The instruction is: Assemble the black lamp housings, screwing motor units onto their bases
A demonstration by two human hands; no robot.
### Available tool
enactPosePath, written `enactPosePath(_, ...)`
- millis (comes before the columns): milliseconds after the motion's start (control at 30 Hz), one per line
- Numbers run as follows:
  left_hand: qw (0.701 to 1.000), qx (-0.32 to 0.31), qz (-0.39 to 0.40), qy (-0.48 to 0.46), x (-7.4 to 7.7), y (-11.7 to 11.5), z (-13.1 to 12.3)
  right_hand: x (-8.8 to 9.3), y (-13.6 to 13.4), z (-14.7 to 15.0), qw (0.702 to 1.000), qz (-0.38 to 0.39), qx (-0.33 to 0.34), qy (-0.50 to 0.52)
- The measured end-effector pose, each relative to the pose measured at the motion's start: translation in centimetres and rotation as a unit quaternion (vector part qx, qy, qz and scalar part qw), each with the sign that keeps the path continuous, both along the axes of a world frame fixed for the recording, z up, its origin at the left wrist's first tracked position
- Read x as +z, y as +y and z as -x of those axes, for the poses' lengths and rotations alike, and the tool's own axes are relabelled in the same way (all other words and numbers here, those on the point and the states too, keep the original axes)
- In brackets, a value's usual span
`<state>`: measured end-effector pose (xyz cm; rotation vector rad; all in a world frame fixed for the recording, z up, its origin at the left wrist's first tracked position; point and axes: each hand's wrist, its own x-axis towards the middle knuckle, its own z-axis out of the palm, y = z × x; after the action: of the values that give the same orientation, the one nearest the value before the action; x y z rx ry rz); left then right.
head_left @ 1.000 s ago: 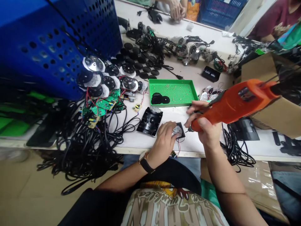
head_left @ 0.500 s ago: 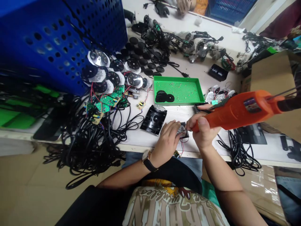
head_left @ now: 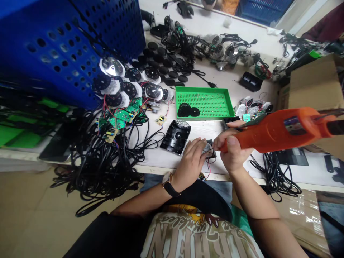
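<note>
An orange electric screwdriver [head_left: 279, 129] is gripped near its front end in my right hand [head_left: 233, 148], its body slanting up to the right and its tip pointing left. The fingers hide most of the tip. My left hand [head_left: 192, 157] presses, fingers together, on a small black housing [head_left: 213, 152] near the table's front edge. A round silvery part [head_left: 207, 147] shows in that housing, partly covered by the fingers. Thin red and black wires [head_left: 209, 166] run from it to a small circuit board [head_left: 202, 176] at the edge. Left of my hand lies a black plastic shell [head_left: 176, 137], hollow side up.
Behind my hands sits a green tray [head_left: 204, 117] with screws and black discs. Heaped black cables [head_left: 99, 172] and wired circuit boards [head_left: 118, 122] lie left, beside a blue crate [head_left: 80, 46]. A cardboard box [head_left: 314, 84] and coiled cable [head_left: 279, 175] stand right.
The screwdriver's rear end sits slightly lower and further right. Both my hands keep almost the same place. At the far top, another person's hand has mostly left the view.
</note>
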<state>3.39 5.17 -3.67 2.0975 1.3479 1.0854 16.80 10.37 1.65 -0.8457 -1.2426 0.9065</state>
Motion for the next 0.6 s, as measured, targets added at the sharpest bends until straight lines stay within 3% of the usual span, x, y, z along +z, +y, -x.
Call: enactPosePath(600, 1.000, 0.001, -0.025, -0.007, -0.32, -0.09, 0.12, -0.14, -0.06, -0.29, 1.000, 0.003, 0.017, -0.002)
